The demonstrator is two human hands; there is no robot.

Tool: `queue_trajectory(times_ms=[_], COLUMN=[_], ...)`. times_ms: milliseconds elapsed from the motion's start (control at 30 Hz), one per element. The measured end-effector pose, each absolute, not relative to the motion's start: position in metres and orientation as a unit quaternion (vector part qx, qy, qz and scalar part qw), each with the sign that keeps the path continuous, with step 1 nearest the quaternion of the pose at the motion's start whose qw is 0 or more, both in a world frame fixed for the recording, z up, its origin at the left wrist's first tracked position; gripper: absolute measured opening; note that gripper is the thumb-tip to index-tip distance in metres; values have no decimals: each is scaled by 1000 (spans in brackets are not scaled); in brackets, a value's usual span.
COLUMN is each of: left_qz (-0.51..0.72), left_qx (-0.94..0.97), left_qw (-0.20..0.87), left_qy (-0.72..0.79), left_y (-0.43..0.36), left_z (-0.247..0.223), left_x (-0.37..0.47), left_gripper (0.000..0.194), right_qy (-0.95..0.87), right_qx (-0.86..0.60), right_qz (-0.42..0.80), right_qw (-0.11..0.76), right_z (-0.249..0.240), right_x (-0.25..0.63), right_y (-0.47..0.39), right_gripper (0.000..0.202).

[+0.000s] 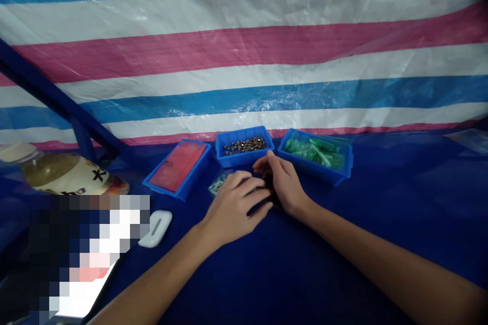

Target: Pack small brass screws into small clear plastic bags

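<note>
My left hand (pixel 240 208) is over the middle of the blue table, its fingers slightly bent and spread. Facing it, my right hand (pixel 284 180) has its fingers curled and pressed together; what they hold, if anything, is hidden. Between and beneath the hands lies something dark, mostly covered. A small clear packet (pixel 218 183) shows just behind the left hand. Beyond the hands stands a blue bin (pixel 245 159) of small metal pieces. The bin on the right (pixel 331 176) holds green pieces in clear plastic, and the left bin (pixel 196 171) holds flat red pieces.
A bottle (pixel 61 170) with a pale cap is at the left. Near it are a white case (pixel 156 228) and a bright-screened device (pixel 82 299), partly pixelated. A striped sheet (pixel 244 51) hangs behind the table (pixel 305 274). Dark blue bars slope down at the left.
</note>
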State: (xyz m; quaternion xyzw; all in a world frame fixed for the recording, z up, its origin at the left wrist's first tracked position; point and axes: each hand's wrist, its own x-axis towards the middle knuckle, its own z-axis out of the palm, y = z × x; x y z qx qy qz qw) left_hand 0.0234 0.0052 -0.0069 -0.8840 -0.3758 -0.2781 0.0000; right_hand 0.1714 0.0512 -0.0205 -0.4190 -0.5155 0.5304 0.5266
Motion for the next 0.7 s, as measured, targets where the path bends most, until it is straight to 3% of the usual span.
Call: queue_trajectory(times_ms=[133, 467, 700], left_qz=[-207, -210, -314], left_qx=[-896, -903, -863], left_qw=[-57, -52, -88], left_qy=[-389, -370, -386], left_y=[4, 1, 0], left_z=[-10, -12, -13], left_x=[28, 30, 32], left_gripper=[25, 21, 15], right_qy=[-517, -543, -497], right_qx=[-416, -409, -404], right_qz=[529, 527, 526], right_qw=[529, 509, 558], right_z=[-20, -19, -23], right_x=[172, 172, 171], right_y=[52, 49, 53], right_gripper=[50, 55, 48])
